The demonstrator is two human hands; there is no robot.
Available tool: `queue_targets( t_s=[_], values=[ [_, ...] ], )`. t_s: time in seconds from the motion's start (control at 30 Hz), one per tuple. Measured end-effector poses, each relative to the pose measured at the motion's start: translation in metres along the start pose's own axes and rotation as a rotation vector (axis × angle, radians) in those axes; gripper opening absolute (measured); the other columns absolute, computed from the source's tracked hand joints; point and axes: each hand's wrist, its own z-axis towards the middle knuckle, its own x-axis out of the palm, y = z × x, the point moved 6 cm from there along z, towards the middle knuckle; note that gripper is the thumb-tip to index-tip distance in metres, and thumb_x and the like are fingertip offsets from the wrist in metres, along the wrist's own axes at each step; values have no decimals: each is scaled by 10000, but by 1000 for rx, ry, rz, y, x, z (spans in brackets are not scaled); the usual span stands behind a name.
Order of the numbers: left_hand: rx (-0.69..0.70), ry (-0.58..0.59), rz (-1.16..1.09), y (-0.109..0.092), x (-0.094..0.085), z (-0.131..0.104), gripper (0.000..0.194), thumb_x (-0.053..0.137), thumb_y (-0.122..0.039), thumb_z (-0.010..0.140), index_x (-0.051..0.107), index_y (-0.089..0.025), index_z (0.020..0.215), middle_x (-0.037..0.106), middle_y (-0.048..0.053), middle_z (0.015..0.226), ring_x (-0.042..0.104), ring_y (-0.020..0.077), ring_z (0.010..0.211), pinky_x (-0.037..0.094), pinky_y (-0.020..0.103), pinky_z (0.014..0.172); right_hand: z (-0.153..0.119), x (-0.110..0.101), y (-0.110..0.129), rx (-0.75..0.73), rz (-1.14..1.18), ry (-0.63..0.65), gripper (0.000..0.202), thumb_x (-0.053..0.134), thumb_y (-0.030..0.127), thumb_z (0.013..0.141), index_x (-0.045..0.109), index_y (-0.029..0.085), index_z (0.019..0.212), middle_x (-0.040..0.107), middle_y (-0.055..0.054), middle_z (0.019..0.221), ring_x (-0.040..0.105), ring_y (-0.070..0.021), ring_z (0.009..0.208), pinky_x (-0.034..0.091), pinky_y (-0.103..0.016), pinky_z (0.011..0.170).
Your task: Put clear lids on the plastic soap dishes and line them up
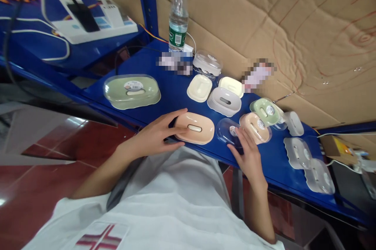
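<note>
While spreading the left hand (157,137) around the left end of a peach dish (204,134), rests the right hand (249,154) on the right end of a clear lid (223,129). Has both dish and lid along the near edge of the blue surface (173,89), side by side, with the dish on the left and the lid just to its right. Holds the left fingers well parted, with one over the inside of the dish and the thumb at the near side; cannot tell whether pinching the rim or merely touching. Lays the right fingers on the lid close to a round sticker, with the thumb at the near side; cannot tell whether grasping or only resting.

Just beyond the right fingers, shows a second peach dish (249,120), then a green dish (260,105) slightly farther off. Toward the right end, has a small grey tray (294,124) and, nearer, a pair of pale grey dishes (302,160). Beyond the lid, shows a grey dish (216,101) between a cream dish (199,89) to the left and another, partly hidden, behind. To the left, has a larger green box (117,99) under a transparent cover. At the far side, shows an upright water bottle (178,26) before cardboard (235,15).
</note>
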Motion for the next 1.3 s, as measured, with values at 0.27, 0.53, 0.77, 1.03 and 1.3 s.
queue_targets(
  t_s=[0.27,0.53,0.77,1.03,1.3],
  values=[
    [-99,-27,-169,-5,16,8,805,777,-523,992,409,-319,1678,342,150,1789,512,348,1562,518,526,1256,19,3,67,-164,225,-100,505,642,315,1106,578,343,1607,660,-89,1572,609,-291,1483,558,-507,1199],
    [-104,-20,-127,3,17,2,593,693,-584,1036,582,-324,1557,492,117,1684,541,320,1530,523,492,1251,33,20,99,-444,123,21,511,658,332,1101,577,340,1605,618,-102,1617,434,-331,1626,417,-628,1309],
    [-133,70,-181,-2,19,4,592,702,-636,1013,615,-355,1526,539,95,1633,609,302,1459,563,454,1204,19,30,89,-421,321,31,607,694,297,1077,514,358,1653,503,-95,1702,270,-332,1705,412,-620,1336],
    [-173,126,-92,0,18,2,708,600,-677,1054,445,-352,1664,384,94,1782,507,338,1574,586,460,1166,-34,-24,26,-169,125,-333,623,780,341,1015,580,365,1604,632,-108,1576,581,-380,1510,558,-630,1210],
    [-102,144,15,-2,26,8,508,549,-663,1074,728,-334,1417,615,62,1610,664,314,1394,569,468,1180,-139,-77,-93,403,-440,-632,470,748,507,1009,743,274,1417,714,-161,1462,674,-411,1375,565,-626,1156]
  ],
)
